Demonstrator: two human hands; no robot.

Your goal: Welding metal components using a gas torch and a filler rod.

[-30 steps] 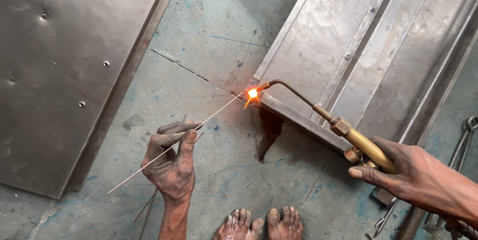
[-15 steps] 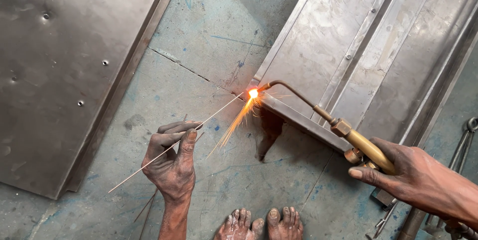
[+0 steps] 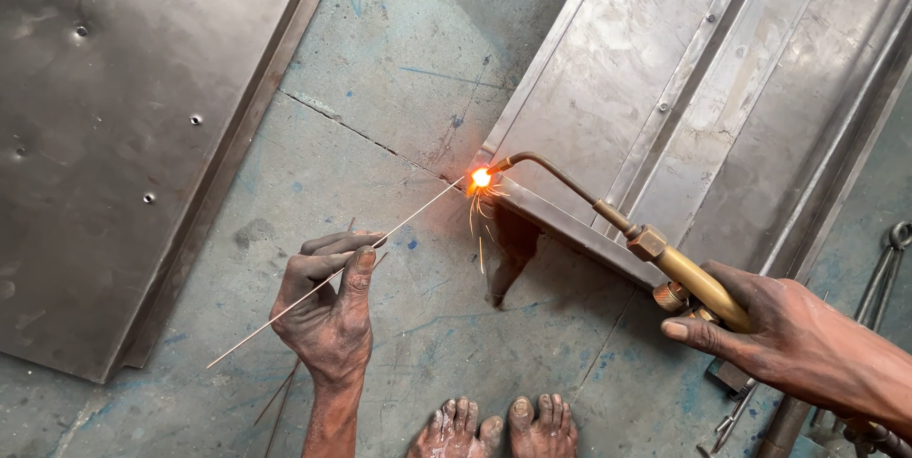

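Note:
My left hand (image 3: 328, 311) pinches a thin filler rod (image 3: 399, 220) between thumb and fingers. The rod slants up to the right, its tip at a bright orange flame (image 3: 481, 178). My right hand (image 3: 769, 330) grips the brass handle of a gas torch (image 3: 689, 273). The torch's curved nozzle reaches left to the same glowing spot. That spot sits on the near corner of a folded sheet-metal panel (image 3: 665, 97) lying on the floor. A few sparks fall below the flame.
A second sheet-metal panel (image 3: 104, 135) with small holes lies at the left. A cracked concrete floor (image 3: 380, 116) runs between the two panels. My bare feet (image 3: 494, 425) stand at the bottom edge. Spare rods (image 3: 280, 401) lie by my left wrist. Metal tools (image 3: 888, 249) rest at the far right.
The spray of sparks toward the lower left has shrunk to a few short streaks under the flame. Both hands, rod and torch stay in the same place.

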